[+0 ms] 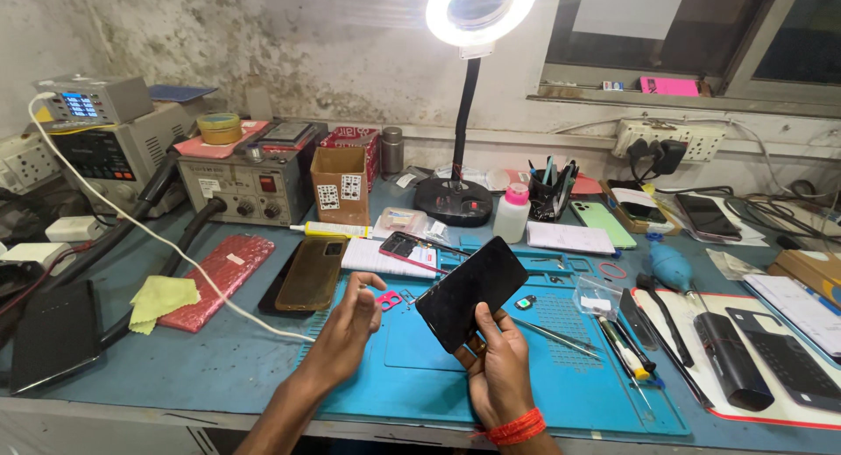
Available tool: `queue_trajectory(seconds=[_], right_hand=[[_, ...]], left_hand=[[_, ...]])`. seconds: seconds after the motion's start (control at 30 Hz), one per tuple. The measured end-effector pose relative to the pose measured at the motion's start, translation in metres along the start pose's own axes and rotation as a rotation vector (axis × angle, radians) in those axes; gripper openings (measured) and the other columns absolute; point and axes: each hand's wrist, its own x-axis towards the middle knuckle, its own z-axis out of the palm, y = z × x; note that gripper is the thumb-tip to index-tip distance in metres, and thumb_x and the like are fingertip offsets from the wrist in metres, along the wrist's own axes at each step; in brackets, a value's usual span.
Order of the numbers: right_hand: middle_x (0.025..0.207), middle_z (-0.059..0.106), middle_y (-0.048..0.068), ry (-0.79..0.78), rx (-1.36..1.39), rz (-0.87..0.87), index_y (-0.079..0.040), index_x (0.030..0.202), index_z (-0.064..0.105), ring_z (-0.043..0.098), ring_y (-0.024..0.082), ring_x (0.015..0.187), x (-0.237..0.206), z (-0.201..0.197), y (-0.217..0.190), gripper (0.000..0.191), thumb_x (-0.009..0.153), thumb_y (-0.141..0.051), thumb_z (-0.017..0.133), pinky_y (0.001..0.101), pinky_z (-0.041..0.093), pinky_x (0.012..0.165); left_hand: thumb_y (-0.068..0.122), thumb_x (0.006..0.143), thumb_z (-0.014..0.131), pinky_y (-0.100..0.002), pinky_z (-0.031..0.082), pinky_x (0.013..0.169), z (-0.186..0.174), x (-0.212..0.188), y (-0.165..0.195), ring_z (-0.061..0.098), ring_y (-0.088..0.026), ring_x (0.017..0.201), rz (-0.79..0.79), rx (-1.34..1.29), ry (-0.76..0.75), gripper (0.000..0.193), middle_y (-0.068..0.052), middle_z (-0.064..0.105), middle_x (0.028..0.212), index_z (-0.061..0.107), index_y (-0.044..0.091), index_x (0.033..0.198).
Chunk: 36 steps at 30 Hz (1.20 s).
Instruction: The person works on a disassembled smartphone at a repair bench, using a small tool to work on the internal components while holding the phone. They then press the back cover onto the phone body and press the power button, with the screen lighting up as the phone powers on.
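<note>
1 black phone, glossy, tilted | R hand grips | L hand free

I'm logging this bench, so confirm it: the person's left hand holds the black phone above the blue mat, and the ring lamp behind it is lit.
One thing is wrong: the right hand, not the left, has the black phone in its grip. The left hand is open and empty beside it. As the head view shows, the phone is above the blue mat, and the ring lamp behind it is lit.
</note>
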Motion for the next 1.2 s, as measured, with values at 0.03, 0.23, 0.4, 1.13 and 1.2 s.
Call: queue_trajectory(seconds=[0.03, 0.23, 0.4, 1.13, 1.2], right_hand=[[0.098, 0.073, 0.003, 0.008, -0.009, 0.001, -0.010, 0.112, 0.062, 0.072, 0.015, 0.081, 0.000, 0.000, 0.000, 0.023, 0.096, -0.025, 0.064, 0.0319, 0.061, 0.064], [0.098, 0.073, 0.004, 0.008, -0.011, -0.010, -0.009, 0.113, 0.062, 0.071, 0.015, 0.081, 0.000, 0.000, 0.001, 0.023, 0.097, -0.026, 0.064, 0.0316, 0.061, 0.064], [0.106, 0.072, 0.005, -0.023, 0.056, -0.022, -0.010, 0.119, 0.059, 0.072, 0.018, 0.089, 0.002, 0.002, 0.002, 0.026, 0.097, -0.023, 0.062, 0.0368, 0.063, 0.073], [0.111, 0.074, 0.008, -0.176, 0.074, 0.107, -0.005, 0.120, 0.064, 0.073, 0.021, 0.097, 0.018, -0.009, 0.015, 0.027, 0.100, -0.022, 0.058, 0.0353, 0.061, 0.081], [0.111, 0.074, 0.008, -0.176, 0.068, 0.103, -0.005, 0.120, 0.064, 0.073, 0.020, 0.096, 0.019, -0.009, 0.015, 0.026, 0.100, -0.021, 0.058, 0.0349, 0.061, 0.080]], left_hand=[[0.057, 0.104, 0.028, -0.030, 0.037, 0.058, 0.001, -0.001, 0.001, 0.039, -0.011, 0.062, -0.007, 0.032, 0.003, 0.057, 0.000, 0.039, 0.068, 0.050, 0.007, 0.116], [0.048, 0.106, 0.036, -0.031, 0.038, 0.057, 0.007, -0.004, 0.017, 0.039, -0.012, 0.061, -0.076, 0.100, -0.036, 0.051, -0.001, 0.039, 0.065, 0.063, 0.006, 0.110], [0.032, 0.106, 0.044, -0.030, 0.041, 0.058, 0.010, -0.006, 0.023, 0.043, -0.010, 0.062, -0.081, 0.028, -0.130, 0.046, 0.001, 0.043, 0.066, 0.061, 0.007, 0.141], [0.028, 0.100, 0.060, -0.021, 0.044, 0.044, -0.003, -0.003, 0.045, 0.069, -0.008, 0.061, -0.230, -0.278, -0.395, 0.037, -0.006, 0.080, 0.097, 0.070, 0.001, 0.123], [0.028, 0.099, 0.060, -0.021, 0.044, 0.043, -0.004, -0.002, 0.045, 0.068, -0.009, 0.060, -0.252, -0.265, -0.393, 0.036, -0.006, 0.080, 0.096, 0.070, 0.000, 0.120]])
